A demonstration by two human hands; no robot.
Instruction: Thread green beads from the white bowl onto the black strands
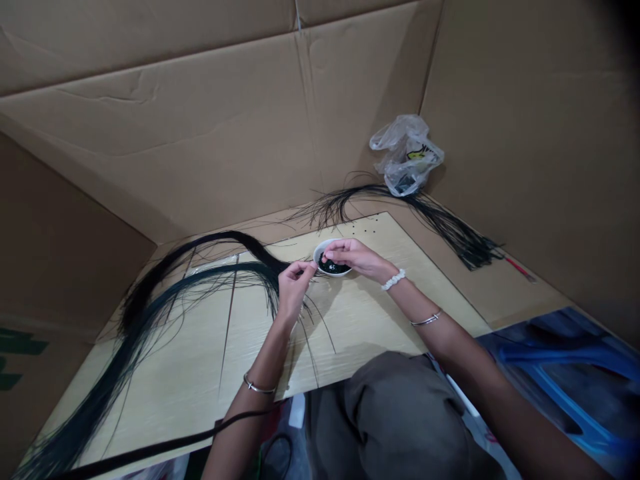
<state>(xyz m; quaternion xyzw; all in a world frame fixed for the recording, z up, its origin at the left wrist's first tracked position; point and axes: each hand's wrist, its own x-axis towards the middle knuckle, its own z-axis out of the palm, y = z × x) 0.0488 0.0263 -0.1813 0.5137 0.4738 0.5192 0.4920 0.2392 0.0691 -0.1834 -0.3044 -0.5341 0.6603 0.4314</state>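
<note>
Bowl as the clock's centre, then: the white bowl (319, 253) of tiny dark pieces sits on a pale board (370, 320), cardboard walls (225, 133) rising at nine, twelve and two. In from four o'clock reaches the right hand (355, 259), fingertips bunched over the bowl, any hold impossible to tell! At eight, the left hand (295, 283) presses thumb and finger together, contents too small to see. Dark strands (137, 310) sweep nine to eight; plastic bag (410, 177) at one.

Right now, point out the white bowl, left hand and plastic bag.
White bowl (321, 249), head view: inner wall.
Left hand (293, 288), head view: middle of the hand.
Plastic bag (407, 157), head view: crumpled middle.
</note>
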